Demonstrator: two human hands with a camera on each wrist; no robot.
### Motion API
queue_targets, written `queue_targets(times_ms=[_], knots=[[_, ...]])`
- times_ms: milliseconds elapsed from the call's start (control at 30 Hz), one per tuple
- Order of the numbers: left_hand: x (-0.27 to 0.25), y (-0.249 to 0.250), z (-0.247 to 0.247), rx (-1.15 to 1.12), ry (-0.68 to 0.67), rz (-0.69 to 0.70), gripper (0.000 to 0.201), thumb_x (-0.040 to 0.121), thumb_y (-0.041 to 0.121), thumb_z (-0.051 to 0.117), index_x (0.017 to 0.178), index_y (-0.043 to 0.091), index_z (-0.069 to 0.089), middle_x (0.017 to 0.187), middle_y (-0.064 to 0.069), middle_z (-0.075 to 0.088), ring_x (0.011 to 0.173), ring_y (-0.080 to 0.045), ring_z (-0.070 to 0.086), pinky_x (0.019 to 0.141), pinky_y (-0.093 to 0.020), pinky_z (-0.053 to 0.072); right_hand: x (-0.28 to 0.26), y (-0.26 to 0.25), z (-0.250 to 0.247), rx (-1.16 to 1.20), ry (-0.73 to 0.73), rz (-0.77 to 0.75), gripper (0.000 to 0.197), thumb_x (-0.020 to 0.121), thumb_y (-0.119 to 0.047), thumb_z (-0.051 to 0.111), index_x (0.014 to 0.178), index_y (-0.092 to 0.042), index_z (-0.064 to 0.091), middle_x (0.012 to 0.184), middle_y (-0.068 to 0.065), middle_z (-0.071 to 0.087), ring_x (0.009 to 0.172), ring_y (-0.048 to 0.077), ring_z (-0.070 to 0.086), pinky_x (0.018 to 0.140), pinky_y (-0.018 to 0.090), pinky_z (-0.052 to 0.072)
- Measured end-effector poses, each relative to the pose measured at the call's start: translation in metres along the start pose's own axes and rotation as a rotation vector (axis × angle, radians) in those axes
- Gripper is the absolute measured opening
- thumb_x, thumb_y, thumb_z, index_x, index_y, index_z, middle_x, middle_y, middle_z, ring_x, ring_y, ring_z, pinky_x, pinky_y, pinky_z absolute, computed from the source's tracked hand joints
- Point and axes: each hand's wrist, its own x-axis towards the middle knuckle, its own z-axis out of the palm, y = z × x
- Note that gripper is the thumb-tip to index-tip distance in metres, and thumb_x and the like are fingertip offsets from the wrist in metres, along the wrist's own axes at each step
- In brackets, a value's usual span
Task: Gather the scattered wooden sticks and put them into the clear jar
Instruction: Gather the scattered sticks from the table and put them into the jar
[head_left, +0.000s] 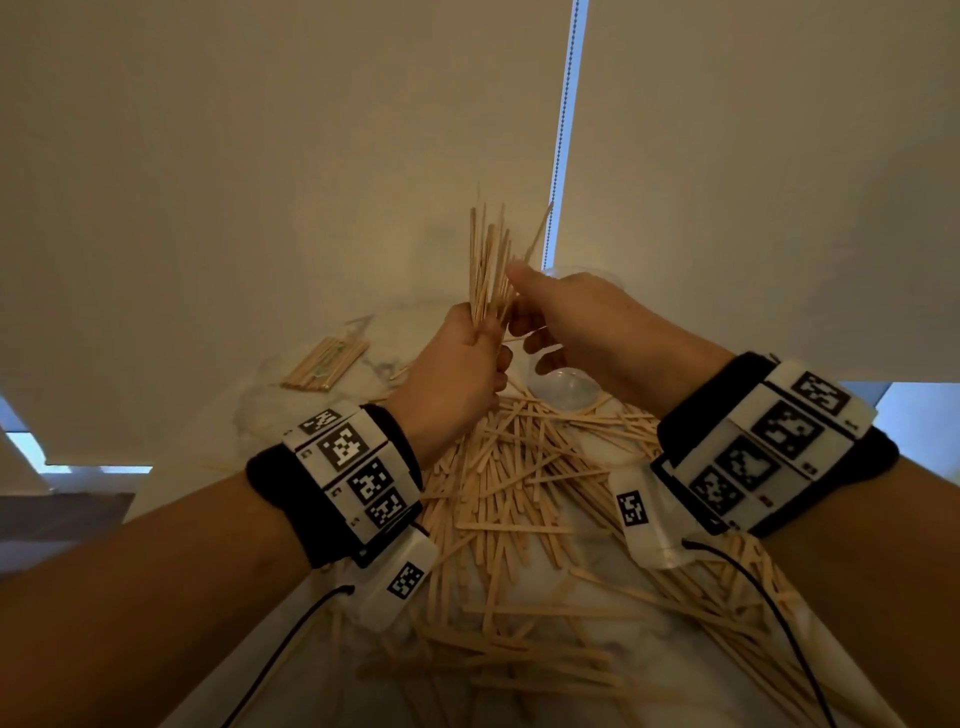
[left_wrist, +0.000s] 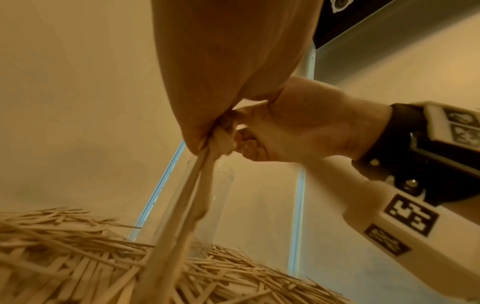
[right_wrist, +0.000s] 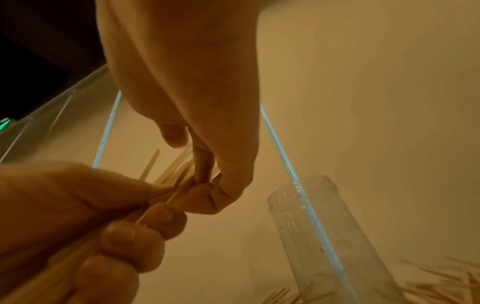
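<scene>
My left hand (head_left: 470, 348) grips an upright bundle of thin wooden sticks (head_left: 488, 260) above the table. My right hand (head_left: 540, 317) is close against it, its curled fingers pinching sticks in the same bundle (right_wrist: 179, 170). The clear jar (head_left: 569, 392) stands upright just behind and below my right hand; it shows empty in the right wrist view (right_wrist: 311, 226). A big pile of loose sticks (head_left: 519, 493) covers the table under both wrists. In the left wrist view the bundle's lower ends (left_wrist: 200, 195) hang in front of the jar (left_wrist: 223, 185).
A wrapped packet of sticks (head_left: 324, 364) lies on the marble table (head_left: 270, 410) at the back left. Pale roller blinds with a bead chain (head_left: 563, 130) stand right behind the jar. Cables run from both wrist cameras.
</scene>
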Motion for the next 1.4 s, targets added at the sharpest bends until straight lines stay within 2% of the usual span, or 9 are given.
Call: queue_targets(times_ms=[300, 500, 633, 767, 900, 1000, 1133, 1300, 1400], knots=[[-0.01, 0.005, 0.004, -0.187, -0.146, -0.057, 0.029, 0.109, 0.032, 0.037, 0.12, 0.009, 0.052, 0.073, 0.001, 0.053, 0.06, -0.011, 0.045, 0.055, -0.026, 0.038, 0.002, 0.007, -0.013, -0.039, -0.006, -0.122, 0.024, 0.088, -0.027, 0.074, 0.087, -0.004, 0.067, 0.061, -0.009, 0.06, 0.055, 0.005, 0.052, 0.058, 0.025, 0.043], [-0.016, 0.008, 0.009, -0.203, -0.324, -0.055, 0.015, 0.109, 0.026, 0.039, 0.097, 0.017, 0.043, 0.068, 0.006, 0.044, 0.058, -0.009, 0.039, 0.054, -0.023, 0.035, 0.007, -0.015, -0.016, 0.383, 0.105, -0.145, 0.067, 0.095, -0.036, 0.063, 0.151, -0.025, 0.029, 0.113, 0.01, 0.068, 0.085, 0.022, 0.074, 0.076, 0.035, 0.06], [-0.019, 0.006, 0.013, -0.179, -0.363, -0.077, 0.018, 0.109, 0.029, 0.04, 0.095, 0.019, 0.039, 0.068, 0.007, 0.043, 0.059, -0.009, 0.04, 0.056, -0.024, 0.036, 0.001, -0.032, -0.021, 0.451, 0.138, -0.252, 0.043, 0.1, -0.052, 0.048, 0.133, -0.026, 0.049, 0.108, 0.011, 0.068, 0.075, 0.021, 0.067, 0.078, 0.047, 0.06], [-0.019, 0.009, 0.015, -0.217, -0.359, -0.078, 0.02, 0.108, 0.033, 0.042, 0.097, 0.017, 0.037, 0.068, 0.006, 0.041, 0.058, -0.009, 0.039, 0.055, -0.025, 0.036, 0.002, -0.023, -0.013, 0.084, 0.237, -0.403, 0.02, 0.104, -0.017, 0.046, 0.117, -0.014, 0.06, 0.085, 0.006, 0.068, 0.067, 0.015, 0.07, 0.065, 0.034, 0.061], [-0.019, 0.008, 0.016, -0.235, -0.334, -0.075, 0.016, 0.108, 0.029, 0.042, 0.097, 0.017, 0.04, 0.067, 0.005, 0.041, 0.057, -0.009, 0.037, 0.056, -0.026, 0.035, 0.004, -0.022, -0.015, -0.124, 0.227, -0.42, 0.027, 0.098, -0.015, 0.044, 0.121, -0.024, 0.055, 0.084, 0.001, 0.072, 0.071, 0.009, 0.072, 0.062, 0.023, 0.058], [-0.016, 0.007, 0.012, -0.272, -0.306, -0.096, 0.015, 0.108, 0.026, 0.042, 0.095, 0.018, 0.042, 0.067, 0.005, 0.043, 0.056, -0.009, 0.038, 0.055, -0.025, 0.035, 0.006, -0.024, -0.016, -0.274, 0.191, -0.363, 0.018, 0.096, -0.027, 0.049, 0.106, -0.022, 0.064, 0.094, -0.006, 0.071, 0.082, 0.009, 0.068, 0.069, 0.027, 0.053], [-0.003, 0.015, -0.005, -0.363, -0.161, -0.1, 0.018, 0.108, 0.031, 0.043, 0.096, 0.018, 0.043, 0.067, 0.004, 0.042, 0.054, -0.009, 0.039, 0.053, -0.024, 0.04, 0.002, -0.009, -0.01, -0.172, 0.177, -0.208, 0.072, 0.09, -0.07, 0.046, 0.147, -0.027, 0.034, 0.126, -0.005, 0.059, 0.107, 0.015, 0.064, 0.094, 0.037, 0.052], [0.014, 0.033, -0.032, -0.497, -0.024, -0.056, 0.018, 0.108, 0.031, 0.043, 0.102, 0.015, 0.034, 0.066, 0.002, 0.043, 0.052, -0.01, 0.04, 0.049, -0.025, 0.043, -0.039, 0.02, 0.014, -0.331, -0.218, -0.015, 0.097, 0.069, -0.085, 0.055, 0.147, -0.033, 0.032, 0.11, -0.008, 0.069, 0.098, 0.013, 0.069, 0.091, 0.043, 0.055], [0.021, 0.043, -0.039, -0.554, 0.0, -0.023, 0.017, 0.108, 0.027, 0.043, 0.098, 0.017, 0.033, 0.067, 0.001, 0.042, 0.054, -0.011, 0.04, 0.052, -0.026, 0.044, -0.056, 0.024, 0.037, -0.079, -0.4, 0.05, 0.045, 0.087, -0.056, 0.065, 0.12, -0.028, 0.049, 0.101, 0.0, 0.072, 0.082, 0.013, 0.071, 0.08, 0.038, 0.061]])
